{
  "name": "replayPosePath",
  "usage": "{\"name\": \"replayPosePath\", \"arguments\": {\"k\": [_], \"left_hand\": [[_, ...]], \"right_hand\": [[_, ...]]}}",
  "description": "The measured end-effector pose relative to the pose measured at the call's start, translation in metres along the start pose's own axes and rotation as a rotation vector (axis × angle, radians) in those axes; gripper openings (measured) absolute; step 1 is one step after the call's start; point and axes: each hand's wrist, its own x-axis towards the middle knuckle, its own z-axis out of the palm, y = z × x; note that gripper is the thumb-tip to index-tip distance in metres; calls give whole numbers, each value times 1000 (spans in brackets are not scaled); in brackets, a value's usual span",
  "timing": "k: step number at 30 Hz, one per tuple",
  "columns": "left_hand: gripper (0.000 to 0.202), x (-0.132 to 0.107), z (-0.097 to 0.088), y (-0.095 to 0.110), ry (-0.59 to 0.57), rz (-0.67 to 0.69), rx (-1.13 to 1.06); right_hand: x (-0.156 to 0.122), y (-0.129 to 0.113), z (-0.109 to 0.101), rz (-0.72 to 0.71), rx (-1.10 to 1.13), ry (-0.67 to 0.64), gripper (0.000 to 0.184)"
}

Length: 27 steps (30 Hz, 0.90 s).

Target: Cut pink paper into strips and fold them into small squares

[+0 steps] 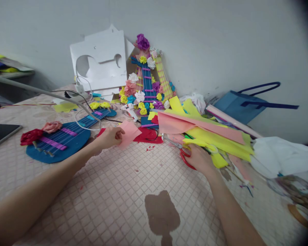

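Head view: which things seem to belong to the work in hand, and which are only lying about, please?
Likely in use:
thin pink sheet, in the left hand
red-handled metal scissors, in the right hand

Apparently just lying about:
flat dark-screened phone
blue bag with dark-blue straps
white board with cut-out shapes
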Motion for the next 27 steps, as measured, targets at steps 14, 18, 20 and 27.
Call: {"name": "replayPosePath", "arguments": {"k": [14,18,20,27], "left_hand": [[28,-2,1,3,48,36,86],[29,-2,2,3,46,32,69],[28,-2,2,3,56,36,74],[27,-4,4,10,65,70,136]], "right_hand": [[11,24,-4,-169,120,166,23],[52,54,-9,-97,45,337,32],[75,67,-10,-78,5,381,37],[126,81,-1,-104,-82,438,27]]}}
